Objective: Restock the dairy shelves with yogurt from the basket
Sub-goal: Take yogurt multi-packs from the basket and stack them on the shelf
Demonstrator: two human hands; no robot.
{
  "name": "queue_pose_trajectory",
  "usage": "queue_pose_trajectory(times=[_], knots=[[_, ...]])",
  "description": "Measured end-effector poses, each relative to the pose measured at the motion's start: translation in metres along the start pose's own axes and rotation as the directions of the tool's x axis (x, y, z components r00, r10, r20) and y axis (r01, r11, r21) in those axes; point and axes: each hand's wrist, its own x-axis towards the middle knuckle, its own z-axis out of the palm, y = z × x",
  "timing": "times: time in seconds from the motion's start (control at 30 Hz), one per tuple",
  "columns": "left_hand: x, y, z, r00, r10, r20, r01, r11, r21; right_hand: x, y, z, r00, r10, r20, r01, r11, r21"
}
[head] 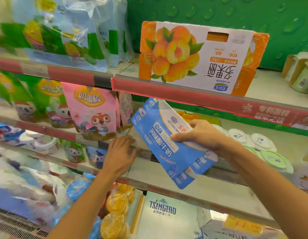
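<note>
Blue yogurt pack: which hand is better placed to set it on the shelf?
Right. The right hand already grips the blue yogurt pack, tilted at the shelf opening beside the white cups. The left hand is open, resting at the shelf's front.

2 bare forearms enter from bottom edge, no sleeves in view. Left hand (121, 156) bare: no glove, ring or watch showing. Right hand (202, 135) bare too: wrist without band, nails short and unpainted where visible. Slight motion blur softens left hand's fingers.
</note>
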Motion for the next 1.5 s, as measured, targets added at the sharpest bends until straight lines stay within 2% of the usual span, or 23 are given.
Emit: queue_pose_trajectory(times=[0.13,0.27,0.37,0.53,0.67,0.8,0.87,1.1,1.2,1.4,1.5], knots=[[-0.008,-0.021,0.006,0.995,0.064,-0.072,-0.062,0.998,0.029,0.035,-0.017,-0.005,0.997,-0.069,0.036,0.075,0.976,-0.202],[-0.012,-0.034,0.008,0.985,0.123,-0.117,-0.117,0.991,0.057,0.066,-0.023,-0.008,0.990,-0.118,0.075,0.139,0.870,-0.472],[-0.015,-0.032,0.010,0.979,0.111,-0.173,-0.101,0.993,0.068,0.080,-0.024,-0.008,0.979,-0.108,0.172,0.187,0.811,-0.555],[-0.015,-0.033,0.014,0.979,0.055,-0.195,-0.047,0.998,0.044,0.095,-0.012,-0.009,0.971,-0.051,0.232,0.179,0.802,-0.571],[-0.014,-0.031,0.015,0.979,0.040,-0.201,-0.037,0.999,0.017,0.093,-0.014,-0.013,0.967,-0.162,0.196,0.253,0.706,-0.662],[-0.016,-0.028,0.014,0.979,0.041,-0.201,-0.041,0.999,0.003,0.101,0.000,-0.010,0.970,-0.175,0.168,0.243,0.724,-0.646],[-0.015,-0.028,0.014,0.979,0.038,-0.200,-0.038,0.999,0.004,0.104,0.004,-0.011,0.968,-0.195,0.157,0.249,0.695,-0.675],[-0.016,-0.027,0.018,0.979,0.013,-0.204,-0.014,1.000,-0.003,0.107,0.003,-0.014,0.948,-0.227,0.221,0.317,0.698,-0.642],[-0.016,-0.026,0.020,0.977,0.011,-0.215,-0.013,1.000,-0.009,0.107,0.007,-0.012,0.942,-0.256,0.219,0.334,0.631,-0.700],[-0.016,-0.025,0.020,0.979,-0.007,-0.204,0.003,1.000,-0.016,0.117,0.013,-0.009,0.892,-0.423,0.158,0.337,0.389,-0.858],[-0.016,-0.023,0.019,0.979,-0.016,-0.205,0.012,1.000,-0.017,0.124,0.013,-0.012,0.890,-0.434,0.142,0.331,0.398,-0.856]])
